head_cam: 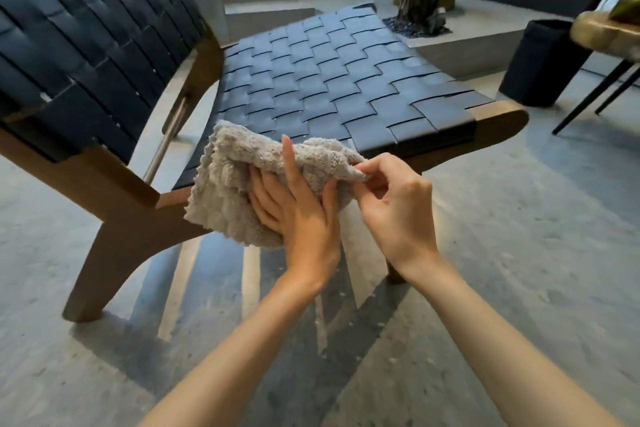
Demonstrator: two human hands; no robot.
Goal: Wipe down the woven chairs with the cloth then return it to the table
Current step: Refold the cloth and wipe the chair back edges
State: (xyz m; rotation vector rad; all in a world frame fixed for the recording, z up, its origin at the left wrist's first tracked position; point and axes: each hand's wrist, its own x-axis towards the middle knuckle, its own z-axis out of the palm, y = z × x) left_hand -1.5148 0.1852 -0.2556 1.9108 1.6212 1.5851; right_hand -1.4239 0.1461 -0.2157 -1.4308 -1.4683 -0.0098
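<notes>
While the left hand point(298, 215) grips the grey cloth point(221, 191) and the right hand point(398, 208) pinches its corner, it hangs just before the woven chair point(329, 80). This looks like refolding between wipes; next, it needs pressing flat onto the weave.

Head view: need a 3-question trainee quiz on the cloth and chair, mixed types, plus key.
1. True or false: the fluffy grey cloth lies spread flat on the black woven-strap chair seat.
2. The right hand pinches the cloth's: A) corner B) middle C) nothing.
3. Fill in: the chair's brown frame looks made of ___.
Key: 1 false, the left hand and right hand hold it bunched; 2 A; 3 wood.
</notes>
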